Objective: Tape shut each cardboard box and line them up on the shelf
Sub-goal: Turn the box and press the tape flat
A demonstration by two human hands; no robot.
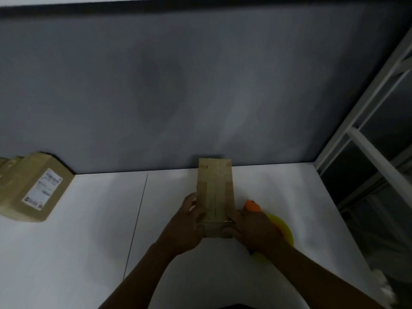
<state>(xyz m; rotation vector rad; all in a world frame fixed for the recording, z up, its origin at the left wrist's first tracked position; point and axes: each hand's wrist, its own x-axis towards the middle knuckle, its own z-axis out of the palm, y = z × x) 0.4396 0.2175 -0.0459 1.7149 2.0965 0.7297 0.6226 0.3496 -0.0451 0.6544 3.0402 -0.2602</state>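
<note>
White shelf (pixel 89 241) by grey wall — narrow cardboard box (pixel 215 192) gripped between left hand (pixel 187 228) and right hand (pixel 254 230), near end.

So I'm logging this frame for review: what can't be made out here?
- Tape dispenser, head view: mostly hidden behind the right hand.
- Narrow box near end: covered by both hands, left hand.
- Label on the left box: print too blurred; box cut by frame edge.

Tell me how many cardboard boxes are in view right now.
2. A narrow box sits mid-table between both hands; a labelled box lies at the far left edge. Others may be out of frame.
</note>
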